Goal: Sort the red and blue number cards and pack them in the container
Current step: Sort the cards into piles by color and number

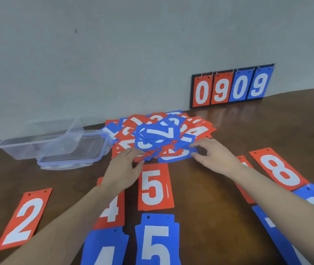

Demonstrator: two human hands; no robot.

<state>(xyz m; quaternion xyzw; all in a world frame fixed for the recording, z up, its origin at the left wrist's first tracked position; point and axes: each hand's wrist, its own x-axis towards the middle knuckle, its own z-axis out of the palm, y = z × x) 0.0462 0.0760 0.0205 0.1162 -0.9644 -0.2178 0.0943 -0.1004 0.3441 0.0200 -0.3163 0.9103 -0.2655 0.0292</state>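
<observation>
Reaching into the mixed card pile (pixel 158 134), blue "7" on top: left hand (pixel 123 167) pinches pile's near edge, right hand (pixel 212 157) pinches a blue card (pixel 173 156). Container (pixel 37 144) left of pile; red "5" (pixel 155 186) just nearer; scoreboard (pixel 230 87) "0909" behind.

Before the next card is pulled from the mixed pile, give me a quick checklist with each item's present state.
1. Mixed pile within reach of both hands: ok.
2. Right hand has a grip on a blue card at the pile's edge: ok.
3. Left hand holding a card: cannot tell.
4. Number on the pinched card readable: cannot tell.
5. Container open, lid off beside it: ok.
6. Sorted rows started, red 5 above blue 5: ok.
</observation>
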